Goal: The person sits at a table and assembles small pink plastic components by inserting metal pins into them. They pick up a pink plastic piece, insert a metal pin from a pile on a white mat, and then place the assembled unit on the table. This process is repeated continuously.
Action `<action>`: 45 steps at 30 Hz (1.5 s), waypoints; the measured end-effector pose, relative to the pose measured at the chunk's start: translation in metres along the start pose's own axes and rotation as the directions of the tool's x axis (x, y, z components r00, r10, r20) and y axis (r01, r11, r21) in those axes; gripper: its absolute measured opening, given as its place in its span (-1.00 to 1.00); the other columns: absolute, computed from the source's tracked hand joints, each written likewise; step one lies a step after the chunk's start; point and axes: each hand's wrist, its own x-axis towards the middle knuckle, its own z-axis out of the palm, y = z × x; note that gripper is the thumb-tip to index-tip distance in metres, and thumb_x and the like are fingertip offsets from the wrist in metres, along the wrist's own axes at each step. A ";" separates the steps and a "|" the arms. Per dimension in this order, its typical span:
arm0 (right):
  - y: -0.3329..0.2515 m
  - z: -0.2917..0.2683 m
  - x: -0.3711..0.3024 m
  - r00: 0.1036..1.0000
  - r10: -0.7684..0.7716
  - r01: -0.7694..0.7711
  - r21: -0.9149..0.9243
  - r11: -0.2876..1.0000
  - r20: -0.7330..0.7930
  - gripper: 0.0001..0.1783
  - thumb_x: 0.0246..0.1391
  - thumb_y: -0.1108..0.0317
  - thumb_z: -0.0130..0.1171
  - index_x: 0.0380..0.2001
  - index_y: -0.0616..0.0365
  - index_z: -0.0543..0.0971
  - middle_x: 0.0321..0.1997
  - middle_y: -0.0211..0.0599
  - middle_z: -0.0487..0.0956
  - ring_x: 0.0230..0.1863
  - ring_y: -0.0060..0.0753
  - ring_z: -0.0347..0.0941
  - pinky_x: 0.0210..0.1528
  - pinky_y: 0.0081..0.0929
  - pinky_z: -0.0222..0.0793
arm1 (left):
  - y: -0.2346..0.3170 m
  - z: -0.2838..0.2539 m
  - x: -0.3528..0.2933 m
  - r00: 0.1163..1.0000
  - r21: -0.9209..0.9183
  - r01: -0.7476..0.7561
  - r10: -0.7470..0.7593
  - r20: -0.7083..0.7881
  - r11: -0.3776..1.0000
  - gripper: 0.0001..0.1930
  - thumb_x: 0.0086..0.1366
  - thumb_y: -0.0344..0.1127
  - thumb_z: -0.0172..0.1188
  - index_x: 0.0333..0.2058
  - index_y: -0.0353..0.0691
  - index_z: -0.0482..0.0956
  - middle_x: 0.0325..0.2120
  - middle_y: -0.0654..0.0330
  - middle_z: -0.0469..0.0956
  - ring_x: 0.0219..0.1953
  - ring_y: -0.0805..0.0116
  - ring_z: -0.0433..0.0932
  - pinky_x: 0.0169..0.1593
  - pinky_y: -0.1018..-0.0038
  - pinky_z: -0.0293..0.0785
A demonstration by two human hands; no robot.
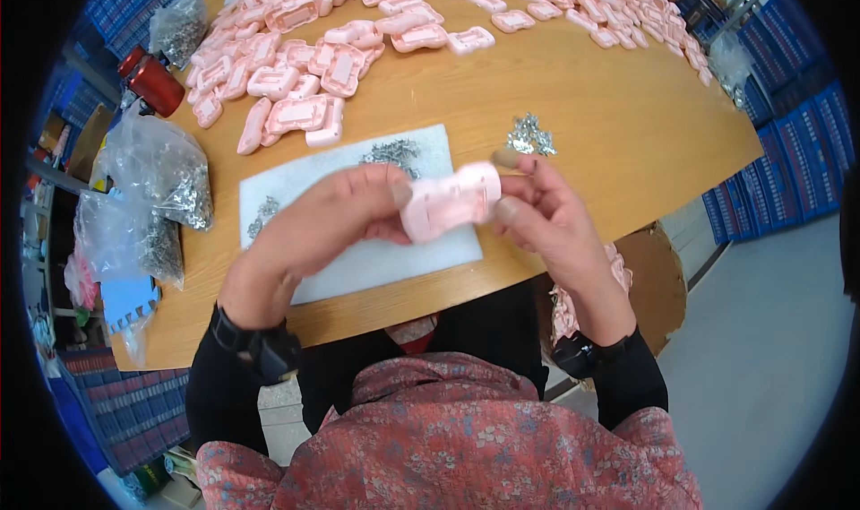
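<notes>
A pale pink plastic casing (451,203) with a recessed rectangular middle is held up over the white foam sheet (385,270), slightly blurred. My left hand (327,214) grips its left end between thumb and fingers. At the right end, my right hand (551,210) pinches the casing's edge with its thumb and curled fingers; whether a small part is also in these fingers cannot be made out. Behind the casing, a dark pile of small metal parts (394,154) lies on the foam, and another small metal heap (262,216) is near my left wrist.
Shiny metal pieces (530,135) lie on the wooden table (618,169) beyond my right hand. Many pink casings (340,66) cover the far side. Plastic bags of metal parts (166,178) and a red container (150,82) stand left. A cardboard box (658,286) with pink pieces sits below right.
</notes>
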 end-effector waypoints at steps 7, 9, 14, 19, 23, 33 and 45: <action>0.022 0.014 -0.017 0.949 0.127 -0.094 -0.124 0.988 0.290 -0.68 0.15 0.44 0.28 -0.02 0.21 0.52 -0.20 -0.51 0.57 -0.20 -0.71 0.46 -0.11 -0.65 0.39 | -0.027 0.031 -0.045 0.995 -0.240 0.098 -0.086 0.060 0.966 -0.51 0.45 -0.15 0.04 0.25 -0.19 0.19 -0.15 0.13 0.55 -0.15 0.41 0.57 -0.06 0.48 0.52; 0.018 0.029 -0.019 0.923 0.137 -0.091 -0.142 0.986 0.359 -0.66 0.16 0.41 0.27 0.00 0.21 0.52 -0.24 -0.48 0.58 -0.26 -0.71 0.44 -0.17 -0.62 0.41 | -0.038 0.025 -0.041 0.953 -0.232 0.206 -0.140 0.269 0.951 -0.43 0.45 -0.13 0.03 0.32 -0.17 0.09 -0.14 0.10 0.55 -0.18 0.39 0.59 -0.11 0.47 0.55; 0.018 -0.009 0.007 0.994 -0.099 0.102 -0.602 0.792 0.038 -0.72 0.11 0.40 0.28 -0.10 0.20 0.58 -0.30 -0.41 0.60 -0.35 -0.62 0.46 -0.23 -0.57 0.42 | -0.057 0.020 -0.042 0.967 -0.315 0.200 -0.136 0.215 0.928 -0.43 0.44 -0.20 -0.01 0.35 -0.15 0.11 -0.19 0.12 0.55 -0.24 0.36 0.59 -0.19 0.45 0.57; 0.024 -0.064 0.053 0.936 -0.330 0.028 -0.908 0.417 -0.123 -0.76 0.07 0.41 0.26 -0.17 0.21 0.61 -0.31 -0.13 0.57 -0.32 -0.19 0.53 -0.23 -0.36 0.45 | -0.069 0.025 -0.042 0.989 -0.371 0.122 -0.080 0.128 0.920 -0.49 0.36 -0.34 0.00 0.27 -0.17 0.23 -0.23 0.15 0.54 -0.24 0.38 0.57 -0.19 0.45 0.56; 0.037 -0.067 0.071 0.943 -0.326 0.159 -0.951 0.264 0.067 -0.80 0.06 0.45 0.24 -0.20 0.20 0.60 -0.29 -0.08 0.56 -0.26 -0.01 0.52 -0.19 -0.22 0.45 | -0.071 0.028 -0.041 0.993 -0.364 0.112 -0.089 0.080 0.925 -0.52 0.33 -0.40 0.03 0.23 -0.17 0.27 -0.24 0.16 0.54 -0.25 0.40 0.56 -0.19 0.45 0.56; 0.036 -0.057 0.057 0.975 -0.220 0.091 -0.818 0.568 -0.044 -0.72 0.05 0.53 0.24 -0.13 0.19 0.55 -0.23 -0.16 0.56 -0.25 -0.16 0.54 -0.17 -0.36 0.49 | -0.077 0.026 -0.037 0.993 -0.358 0.118 -0.103 0.060 0.926 -0.55 0.37 -0.39 0.05 0.22 -0.18 0.28 -0.27 0.18 0.54 -0.28 0.45 0.55 -0.20 0.48 0.55; 0.042 -0.033 0.057 0.946 -0.284 0.250 -0.908 0.337 0.154 -0.85 0.05 0.42 0.23 -0.27 0.14 0.62 -0.35 -0.18 0.58 -0.30 -0.06 0.54 -0.27 -0.27 0.46 | -0.081 0.026 -0.037 0.992 -0.355 0.128 -0.121 0.040 0.926 -0.58 0.39 -0.36 0.06 0.20 -0.17 0.30 -0.28 0.20 0.54 -0.28 0.46 0.55 -0.20 0.49 0.56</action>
